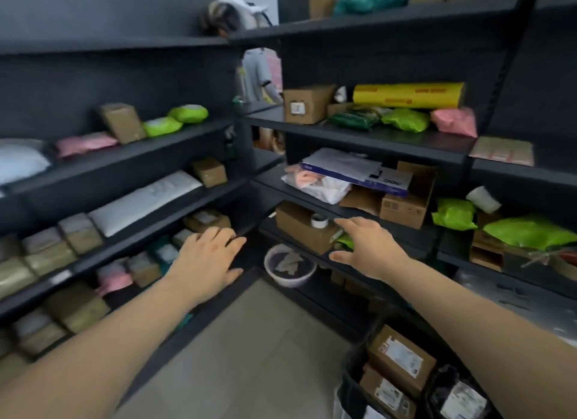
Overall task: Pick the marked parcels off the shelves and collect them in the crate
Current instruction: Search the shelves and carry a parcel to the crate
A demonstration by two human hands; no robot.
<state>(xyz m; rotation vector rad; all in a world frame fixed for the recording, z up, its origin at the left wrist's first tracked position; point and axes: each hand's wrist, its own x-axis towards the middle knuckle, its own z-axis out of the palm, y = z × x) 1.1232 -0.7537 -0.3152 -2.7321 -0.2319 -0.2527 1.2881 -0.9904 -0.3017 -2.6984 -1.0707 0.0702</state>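
Observation:
Both my arms reach forward into the corner where two dark shelf units meet. My left hand (207,256) is spread open, palm down, in front of the left unit's lower shelves and holds nothing. Fingers straight and empty, my right hand (365,247) hovers near a brown box (299,228) that has a tape roll (319,221) on top. A black crate (351,384) at the bottom right holds two labelled cardboard parcels (401,361) and a black bagged parcel (462,400). Which shelf parcels are marked I cannot make out.
The left shelves (131,156) carry brown boxes, white, pink and green mailers. The right shelves (368,137) hold boxes, green and pink bags, a yellow roll (407,95) and a flat white-blue carton (359,173). A plastic basin (288,268) sits low in the corner. Tiled floor (249,356) lies between.

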